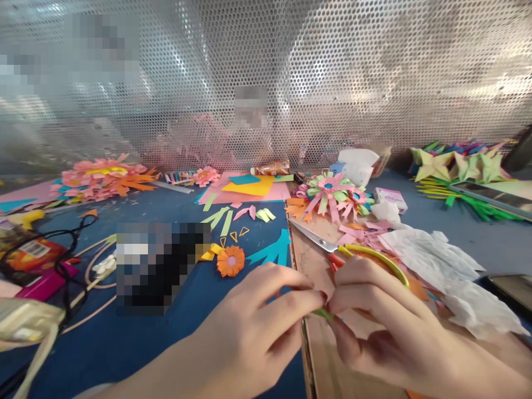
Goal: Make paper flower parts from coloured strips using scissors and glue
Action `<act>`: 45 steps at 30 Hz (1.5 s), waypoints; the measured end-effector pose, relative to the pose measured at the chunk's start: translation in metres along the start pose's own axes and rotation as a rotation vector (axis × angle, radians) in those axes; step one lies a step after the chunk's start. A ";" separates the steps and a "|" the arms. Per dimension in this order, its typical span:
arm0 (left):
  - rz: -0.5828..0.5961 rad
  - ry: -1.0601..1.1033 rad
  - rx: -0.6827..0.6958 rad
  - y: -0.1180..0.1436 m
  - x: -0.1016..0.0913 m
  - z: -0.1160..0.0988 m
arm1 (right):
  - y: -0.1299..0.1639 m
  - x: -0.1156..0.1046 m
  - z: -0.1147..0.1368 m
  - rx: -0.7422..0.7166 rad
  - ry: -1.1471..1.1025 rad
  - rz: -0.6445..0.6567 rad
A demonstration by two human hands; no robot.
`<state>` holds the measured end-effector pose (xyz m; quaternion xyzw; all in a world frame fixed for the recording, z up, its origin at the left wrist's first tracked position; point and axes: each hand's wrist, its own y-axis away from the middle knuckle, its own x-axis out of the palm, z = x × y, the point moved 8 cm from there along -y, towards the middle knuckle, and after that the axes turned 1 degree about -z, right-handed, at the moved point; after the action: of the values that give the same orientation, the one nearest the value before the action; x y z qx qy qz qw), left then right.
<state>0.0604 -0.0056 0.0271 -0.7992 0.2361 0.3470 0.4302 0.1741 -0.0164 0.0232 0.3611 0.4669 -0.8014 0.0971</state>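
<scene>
My left hand point(266, 316) and my right hand point(382, 310) meet over the edge of a cardboard sheet point(332, 366). Between their fingertips is a small strip of green paper point(323, 314), mostly covered by the fingers. Both hands are closed in a pinch on it. Just beyond my right hand lies a pair of scissors point(318, 241) with yellow and red handles, blades pointing away to the left. A cut blue paper piece point(274, 250) rests beyond my left hand. Left of that sits an orange paper flower point(230, 261).
Pink paper flowers point(103, 174) are heaped at the back left, with a pink-and-green bunch point(330, 194) right of centre. Coloured paper sheets point(249, 188) lie at the back. Crumpled tissue point(440, 260), a phone point(494, 197) and green strips stand right; cables point(68, 260) lie left. A perforated metal panel point(266, 66) rises behind.
</scene>
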 end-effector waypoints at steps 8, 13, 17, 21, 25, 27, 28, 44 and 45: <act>-0.008 -0.011 0.008 -0.001 -0.001 -0.002 | 0.002 -0.001 0.000 0.027 -0.022 -0.010; -0.046 0.017 0.014 -0.001 -0.005 -0.003 | 0.000 -0.001 -0.001 0.049 -0.043 -0.010; -0.059 0.023 0.010 -0.001 -0.006 -0.003 | 0.000 -0.001 -0.003 0.064 -0.063 -0.011; -0.070 0.006 0.009 -0.001 -0.007 -0.004 | 0.000 -0.002 -0.003 0.061 -0.068 -0.033; -0.080 -0.009 0.005 -0.002 -0.007 -0.003 | -0.001 -0.003 -0.003 0.075 -0.067 -0.034; -0.087 0.003 0.010 -0.002 -0.007 -0.003 | -0.001 -0.004 -0.003 0.078 -0.069 -0.042; -0.087 0.007 0.010 -0.002 -0.007 -0.003 | 0.000 -0.004 -0.003 0.079 -0.069 -0.042; -0.095 0.000 0.020 -0.002 -0.011 -0.004 | 0.001 -0.004 -0.006 0.096 -0.081 -0.058; -0.094 0.007 0.023 -0.002 -0.011 -0.004 | 0.002 -0.004 -0.005 0.095 -0.079 -0.063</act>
<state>0.0557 -0.0072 0.0378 -0.8057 0.2035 0.3209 0.4544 0.1807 -0.0137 0.0235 0.3188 0.4353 -0.8388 0.0730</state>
